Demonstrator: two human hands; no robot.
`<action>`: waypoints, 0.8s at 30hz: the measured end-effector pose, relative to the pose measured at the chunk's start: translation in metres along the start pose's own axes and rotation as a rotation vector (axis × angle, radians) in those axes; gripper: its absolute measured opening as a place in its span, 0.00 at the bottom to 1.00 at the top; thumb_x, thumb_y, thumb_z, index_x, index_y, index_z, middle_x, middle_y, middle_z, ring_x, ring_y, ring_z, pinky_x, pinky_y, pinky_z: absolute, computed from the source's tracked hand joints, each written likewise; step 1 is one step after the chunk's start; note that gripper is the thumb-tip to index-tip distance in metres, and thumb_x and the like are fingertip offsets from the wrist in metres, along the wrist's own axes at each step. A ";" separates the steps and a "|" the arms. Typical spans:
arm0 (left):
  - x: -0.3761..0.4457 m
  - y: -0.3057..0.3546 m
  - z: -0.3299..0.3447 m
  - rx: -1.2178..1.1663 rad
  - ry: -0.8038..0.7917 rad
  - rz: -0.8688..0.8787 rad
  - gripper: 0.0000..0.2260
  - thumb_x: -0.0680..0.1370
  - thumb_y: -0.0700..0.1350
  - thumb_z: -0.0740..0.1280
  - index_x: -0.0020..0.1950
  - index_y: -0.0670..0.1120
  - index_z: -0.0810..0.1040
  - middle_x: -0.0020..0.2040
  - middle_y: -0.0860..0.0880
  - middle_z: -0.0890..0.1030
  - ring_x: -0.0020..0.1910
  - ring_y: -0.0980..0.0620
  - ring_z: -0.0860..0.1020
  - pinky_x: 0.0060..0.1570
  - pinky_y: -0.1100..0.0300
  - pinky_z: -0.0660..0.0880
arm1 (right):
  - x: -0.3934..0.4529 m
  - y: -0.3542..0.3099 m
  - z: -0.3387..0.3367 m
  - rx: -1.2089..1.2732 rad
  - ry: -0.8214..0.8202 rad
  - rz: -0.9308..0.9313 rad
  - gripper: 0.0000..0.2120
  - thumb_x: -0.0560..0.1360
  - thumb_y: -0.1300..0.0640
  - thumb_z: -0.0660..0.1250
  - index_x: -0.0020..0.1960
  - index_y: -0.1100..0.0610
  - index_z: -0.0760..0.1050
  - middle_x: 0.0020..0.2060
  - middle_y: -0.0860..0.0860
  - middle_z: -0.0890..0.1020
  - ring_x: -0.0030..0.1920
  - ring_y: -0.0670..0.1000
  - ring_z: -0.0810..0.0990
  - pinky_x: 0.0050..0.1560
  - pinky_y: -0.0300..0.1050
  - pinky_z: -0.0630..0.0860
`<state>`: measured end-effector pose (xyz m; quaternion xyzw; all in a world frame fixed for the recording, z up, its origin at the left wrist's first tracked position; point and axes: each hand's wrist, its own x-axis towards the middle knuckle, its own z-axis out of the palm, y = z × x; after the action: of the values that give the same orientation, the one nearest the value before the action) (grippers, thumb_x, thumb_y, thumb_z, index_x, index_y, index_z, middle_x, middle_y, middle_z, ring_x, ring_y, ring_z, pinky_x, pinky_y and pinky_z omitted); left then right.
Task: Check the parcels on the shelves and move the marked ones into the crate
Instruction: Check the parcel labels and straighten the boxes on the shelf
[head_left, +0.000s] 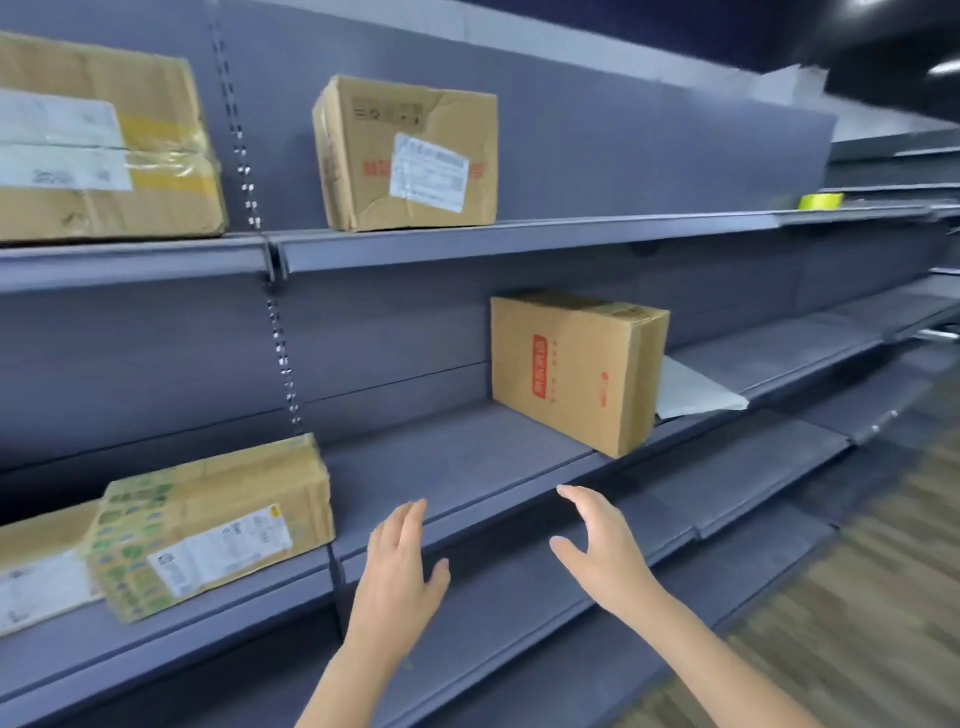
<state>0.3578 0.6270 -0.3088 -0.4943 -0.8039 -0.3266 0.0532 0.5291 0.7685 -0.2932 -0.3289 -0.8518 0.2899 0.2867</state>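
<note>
Head view: upright parcel (576, 374) on the middle shelf (457, 462), right of centre, both hands short of it.

Judged light and stiff, though cardboard faces dent; best taken by its two opposite side faces. Plain brown carton, red print on the near face, no label or mark visible from here. Left hand (400, 566) and right hand (602, 551) are spread wide, palms facing, holding nothing. Labelled cartons (410, 156) (218, 525) sit upper left and near left.
</note>
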 end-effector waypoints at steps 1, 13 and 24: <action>0.008 0.007 0.001 -0.001 0.006 0.016 0.28 0.76 0.44 0.65 0.73 0.43 0.59 0.72 0.48 0.62 0.70 0.47 0.61 0.67 0.60 0.59 | 0.003 0.002 -0.008 -0.008 0.011 -0.006 0.25 0.75 0.59 0.64 0.71 0.52 0.62 0.68 0.45 0.66 0.69 0.46 0.61 0.63 0.33 0.58; 0.130 0.112 0.073 0.090 -0.018 0.086 0.28 0.78 0.47 0.61 0.75 0.47 0.53 0.73 0.52 0.57 0.71 0.52 0.58 0.66 0.66 0.58 | 0.101 0.105 -0.116 0.180 0.143 0.012 0.32 0.75 0.60 0.65 0.74 0.51 0.54 0.71 0.46 0.62 0.72 0.46 0.59 0.69 0.41 0.58; 0.212 0.181 0.145 0.019 -0.016 -0.086 0.27 0.79 0.47 0.61 0.74 0.49 0.53 0.73 0.54 0.57 0.70 0.55 0.57 0.67 0.66 0.56 | 0.216 0.199 -0.171 0.221 0.061 0.032 0.29 0.75 0.60 0.64 0.73 0.52 0.57 0.71 0.48 0.65 0.71 0.49 0.62 0.69 0.46 0.61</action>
<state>0.4350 0.9253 -0.2502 -0.4615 -0.8277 -0.3171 0.0376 0.5895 1.1000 -0.2506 -0.3176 -0.8002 0.3762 0.3425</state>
